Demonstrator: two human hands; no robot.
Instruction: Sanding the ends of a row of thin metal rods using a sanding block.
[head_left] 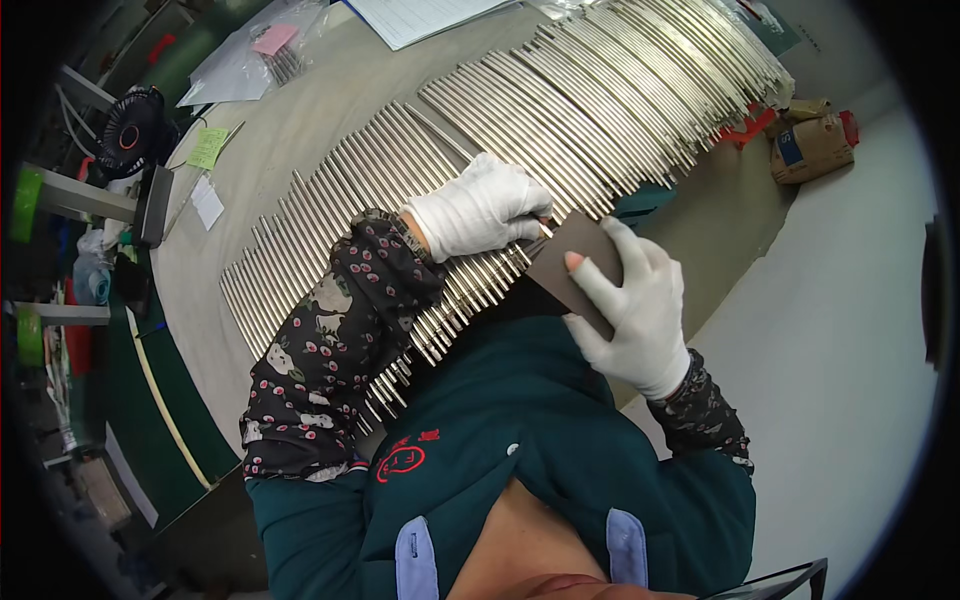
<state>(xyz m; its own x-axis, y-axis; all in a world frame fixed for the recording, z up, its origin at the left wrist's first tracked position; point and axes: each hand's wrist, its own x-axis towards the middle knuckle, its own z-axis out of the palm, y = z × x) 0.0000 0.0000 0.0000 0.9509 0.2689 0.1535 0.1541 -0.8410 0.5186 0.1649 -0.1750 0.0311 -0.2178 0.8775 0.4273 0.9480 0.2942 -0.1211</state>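
Rows of thin, shiny metal rods point(600, 95) lie side by side across the table, their near ends reaching past its edge. My left hand point(478, 205), in a white glove with bare fingertips showing, is closed on one metal rod point(545, 231) whose end pokes out by the thumb. A dark grey-brown flat rectangular block point(570, 262), like a sanding sponge, is gripped in my right hand point(640, 310), also white-gloved. Its left edge is right beside that rod end; whether they touch I cannot tell. The rest of the held rod is hidden under my left hand.
A black fan point(132, 130) stands at the far left. Clear plastic bags with a pink note point(275, 38), a green note point(208, 147) and a paper sheet point(425, 18) lie on the table point(190, 280). At the right, a brown sack point(812, 148) sits by the wall.
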